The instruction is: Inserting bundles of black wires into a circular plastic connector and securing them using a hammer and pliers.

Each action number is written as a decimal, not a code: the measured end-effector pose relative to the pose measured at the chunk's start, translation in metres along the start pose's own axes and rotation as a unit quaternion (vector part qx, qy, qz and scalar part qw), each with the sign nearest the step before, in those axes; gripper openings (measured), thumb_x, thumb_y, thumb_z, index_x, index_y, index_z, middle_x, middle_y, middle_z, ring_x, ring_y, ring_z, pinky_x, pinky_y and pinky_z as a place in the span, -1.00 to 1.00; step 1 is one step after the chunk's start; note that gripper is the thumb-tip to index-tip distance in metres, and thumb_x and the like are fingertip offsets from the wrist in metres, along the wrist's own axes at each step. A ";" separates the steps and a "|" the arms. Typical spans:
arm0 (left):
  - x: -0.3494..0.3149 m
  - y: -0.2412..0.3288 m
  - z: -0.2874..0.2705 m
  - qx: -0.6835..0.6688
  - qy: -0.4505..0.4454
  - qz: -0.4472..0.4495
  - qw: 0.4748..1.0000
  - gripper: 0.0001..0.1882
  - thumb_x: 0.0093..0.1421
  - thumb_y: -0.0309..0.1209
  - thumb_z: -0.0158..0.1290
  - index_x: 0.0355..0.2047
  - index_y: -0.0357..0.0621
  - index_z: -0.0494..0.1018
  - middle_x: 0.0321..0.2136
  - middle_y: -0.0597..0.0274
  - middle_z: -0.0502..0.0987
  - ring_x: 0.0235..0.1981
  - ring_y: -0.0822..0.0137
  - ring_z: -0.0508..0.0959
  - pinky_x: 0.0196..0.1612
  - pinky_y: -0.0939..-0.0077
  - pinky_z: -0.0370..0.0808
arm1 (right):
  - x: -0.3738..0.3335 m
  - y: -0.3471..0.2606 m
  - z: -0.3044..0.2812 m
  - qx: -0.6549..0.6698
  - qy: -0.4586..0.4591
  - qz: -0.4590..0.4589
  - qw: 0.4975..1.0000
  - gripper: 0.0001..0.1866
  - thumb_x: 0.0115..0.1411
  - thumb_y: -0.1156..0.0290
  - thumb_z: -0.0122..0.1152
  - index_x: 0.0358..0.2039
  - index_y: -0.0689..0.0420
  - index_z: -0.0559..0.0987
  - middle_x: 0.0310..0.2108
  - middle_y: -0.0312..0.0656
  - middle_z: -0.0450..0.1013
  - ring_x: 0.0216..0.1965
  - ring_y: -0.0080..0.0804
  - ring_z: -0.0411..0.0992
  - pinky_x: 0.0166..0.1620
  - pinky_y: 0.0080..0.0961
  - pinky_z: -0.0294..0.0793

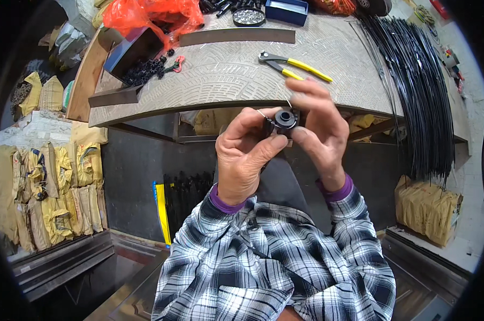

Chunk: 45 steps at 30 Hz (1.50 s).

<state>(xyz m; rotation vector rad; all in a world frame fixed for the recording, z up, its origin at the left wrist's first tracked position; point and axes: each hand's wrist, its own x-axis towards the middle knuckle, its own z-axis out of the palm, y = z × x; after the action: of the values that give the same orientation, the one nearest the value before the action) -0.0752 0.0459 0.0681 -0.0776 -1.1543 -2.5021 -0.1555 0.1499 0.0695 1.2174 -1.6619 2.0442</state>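
your left hand (242, 160) did the gripping: its thumb and fingers were closed around the black round part (286, 119), held up just in front of the near edge of the table (215, 88). that hold from below probably suited the work, since it left the top face clear. your right hand (327, 128) was at the part's right side, thumb close to it and the other fingers raised and blurred; i could not tell whether they pinched anything. light, level pressure seemed wiser there than force, as a tilt might have let so small a piece slip from your 2 hands.

for materials, again from the left: the wrapped bundles (61, 166) were crinkled, yellow and tan. small black pieces (145, 70) lay heaped and glossy. your part looked smooth, with a raised ring about a dark centre. the pliers (306, 68) had 2 yellow handles. long, slim black rods (421, 96) draped over the table's right side.
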 end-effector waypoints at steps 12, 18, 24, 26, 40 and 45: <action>-0.026 0.018 -0.015 0.112 -0.004 0.069 0.991 -0.73 0.05 -0.38 0.14 -0.32 -0.34 0.42 -0.45 0.34 0.36 -0.41 0.56 0.37 -0.28 0.73 0.29 | -0.019 -0.009 0.014 0.255 -0.160 0.266 0.916 -0.78 -0.16 0.57 0.32 -0.52 0.21 0.42 -0.47 -0.33 0.36 -0.43 -0.68 0.31 -0.38 -0.74 0.29; -0.040 0.035 -0.029 0.167 0.017 0.093 0.981 -0.68 0.08 -0.28 0.11 -0.33 -0.34 0.40 -0.43 0.32 0.35 -0.38 0.54 0.34 -0.27 0.71 0.26 | -0.025 -0.018 0.038 0.154 -0.147 0.181 0.960 -0.71 -0.20 0.48 0.40 -0.59 0.19 0.39 -0.60 -0.42 0.31 -0.53 -0.77 0.24 -0.52 -0.80 0.17; -0.050 0.043 -0.043 0.183 -0.032 0.078 0.980 -0.57 0.07 -0.12 0.10 -0.35 -0.33 0.43 -0.46 0.29 0.36 -0.41 0.51 0.33 -0.29 0.66 0.25 | -0.021 -0.020 0.046 0.159 -0.258 0.198 0.932 -0.60 -0.34 0.44 0.49 -0.66 0.14 0.33 -0.64 -0.38 0.26 -0.57 -0.66 0.22 -0.53 -0.65 0.16; -0.052 0.046 -0.049 0.174 -0.048 0.058 0.982 -0.56 0.06 -0.10 0.09 -0.36 -0.33 0.43 -0.47 0.29 0.36 -0.42 0.51 0.33 -0.29 0.66 0.24 | -0.021 -0.018 0.051 0.173 -0.260 0.200 0.929 -0.60 -0.32 0.42 0.49 -0.67 0.14 0.33 -0.65 -0.39 0.25 -0.58 -0.66 0.21 -0.52 -0.64 0.16; -0.069 0.043 -0.073 0.155 -0.053 0.051 0.985 -0.61 0.05 -0.14 0.12 -0.38 -0.28 0.42 -0.48 0.29 0.33 -0.41 0.49 0.29 -0.30 0.64 0.22 | -0.029 -0.015 0.051 0.070 -0.265 0.099 0.956 -0.66 -0.23 0.33 0.41 -0.48 0.21 0.46 -0.52 -0.21 0.44 -0.47 -0.38 0.43 -0.36 -0.56 0.38; -0.071 0.029 -0.073 0.132 -0.009 0.076 0.988 -0.67 0.06 -0.24 0.12 -0.36 -0.28 0.39 -0.43 0.26 0.33 -0.39 0.48 0.29 -0.29 0.64 0.22 | -0.072 -0.032 0.077 -0.205 -0.044 -0.074 0.975 -0.63 -0.18 0.46 0.32 -0.30 0.28 0.48 -0.36 -0.06 0.47 -0.37 -0.21 0.48 -0.30 -0.42 0.47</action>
<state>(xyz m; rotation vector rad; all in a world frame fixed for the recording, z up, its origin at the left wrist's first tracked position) 0.0088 -0.0031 0.0257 -0.1128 -1.4209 -2.2018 -0.0557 0.1130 0.0407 1.2511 -1.8503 1.4826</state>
